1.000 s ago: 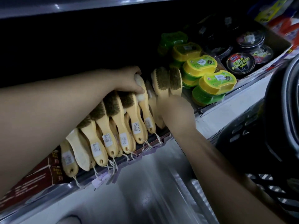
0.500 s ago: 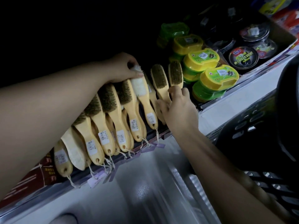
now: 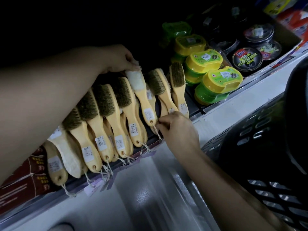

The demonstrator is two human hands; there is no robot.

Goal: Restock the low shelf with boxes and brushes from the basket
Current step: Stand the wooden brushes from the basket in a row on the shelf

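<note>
Several wooden-handled brushes (image 3: 106,114) lie in an overlapping row on the low shelf (image 3: 215,104), handles toward me with string tags. My left hand (image 3: 120,60) reaches in from the left and grips the white-bristled head of one brush (image 3: 141,95). My right hand (image 3: 178,129) pinches at the handle end of that white brush, by its string. Two more dark-bristled brushes (image 3: 177,84) stand just right of it. The dark plastic basket (image 3: 260,147) sits at the right.
Yellow-and-green oval tubs (image 3: 220,80) are stacked right of the brushes, with round black tins (image 3: 246,58) in a carton beyond. Red boxes (image 3: 21,180) lie at the shelf's left end. A pale glossy floor (image 3: 141,189) runs below the shelf edge.
My right hand moved down from the two right brushes to the white brush's handle end. My left hand stays on its head. The view has shifted closer to the shelf.
</note>
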